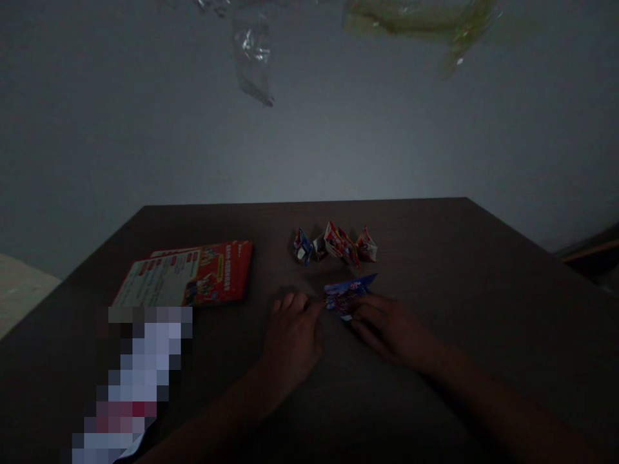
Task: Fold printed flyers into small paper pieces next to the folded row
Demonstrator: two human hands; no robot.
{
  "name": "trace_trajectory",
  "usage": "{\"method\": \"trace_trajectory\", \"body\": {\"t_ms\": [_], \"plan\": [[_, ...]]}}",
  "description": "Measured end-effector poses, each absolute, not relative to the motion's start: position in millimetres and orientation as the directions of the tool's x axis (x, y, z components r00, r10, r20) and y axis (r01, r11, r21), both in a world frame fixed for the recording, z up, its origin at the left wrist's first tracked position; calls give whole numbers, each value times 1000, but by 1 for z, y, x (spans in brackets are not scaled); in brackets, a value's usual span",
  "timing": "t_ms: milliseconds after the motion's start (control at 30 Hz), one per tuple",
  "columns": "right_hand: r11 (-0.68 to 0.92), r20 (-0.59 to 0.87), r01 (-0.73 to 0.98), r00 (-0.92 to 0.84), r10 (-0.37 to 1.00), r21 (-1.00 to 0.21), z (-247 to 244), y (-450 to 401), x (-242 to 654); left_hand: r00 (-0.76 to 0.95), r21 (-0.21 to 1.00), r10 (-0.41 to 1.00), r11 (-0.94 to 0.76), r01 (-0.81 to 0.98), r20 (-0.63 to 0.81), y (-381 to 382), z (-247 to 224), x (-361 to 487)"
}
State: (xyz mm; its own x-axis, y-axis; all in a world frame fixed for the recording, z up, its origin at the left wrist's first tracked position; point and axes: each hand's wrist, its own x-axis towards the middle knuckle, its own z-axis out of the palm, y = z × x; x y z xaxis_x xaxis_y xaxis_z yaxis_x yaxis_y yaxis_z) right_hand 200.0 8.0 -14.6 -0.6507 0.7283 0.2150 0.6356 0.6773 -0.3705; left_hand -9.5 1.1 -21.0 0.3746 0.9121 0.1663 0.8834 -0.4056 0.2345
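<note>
A folded blue printed paper piece (344, 294) with a pointed right end lies near the middle of the tabletop. My right hand (394, 327) grips it from the right, fingers closed around its lower right part and covering it there. My left hand (294, 332) rests palm down on the left side, fingers slightly bent and apart. One of its fingertips meets the left tip of the paper, and the thumb stays off it. Just beyond stands a row of folded paper shapes, including a blue one (302, 247), a red one (341, 243) and a pale-and-red one (366, 245).
A stack of red and pale printed cards or booklets (217, 274) lies to the left on the dark table (435, 222). A pixelated pale object (149, 367) is in front of it. Clear plastic (252, 58) and yellowish tape (416, 22) cling to the wall behind.
</note>
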Motion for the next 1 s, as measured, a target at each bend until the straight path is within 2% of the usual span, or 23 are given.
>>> {"method": "trace_trajectory", "body": {"t_ms": [167, 300, 533, 667, 800, 1000], "plan": [[572, 229, 603, -550, 803, -557, -15, 11, 201, 375, 239, 910, -409, 881, 177, 1, -21, -9], [504, 234, 574, -480, 845, -645, -17, 15, 201, 371, 265, 908, -413, 871, 194, 1, -22, -8], [400, 194, 561, -390, 900, -725, -25, 24, 203, 364, 335, 906, -420, 843, 217, 2, -22, -7], [326, 169, 552, -316, 933, -767, -27, 26, 202, 434, 342, 869, -492, 800, 236, -9, -20, -2], [304, 167, 557, -283, 944, -773, -27, 25, 199, 540, 282, 810, -586, 760, 227, -23, -20, 6], [273, 159, 543, -248, 956, -794, -28, 24, 198, 564, 208, 799, -600, 772, 209, -27, -24, 9]]}}
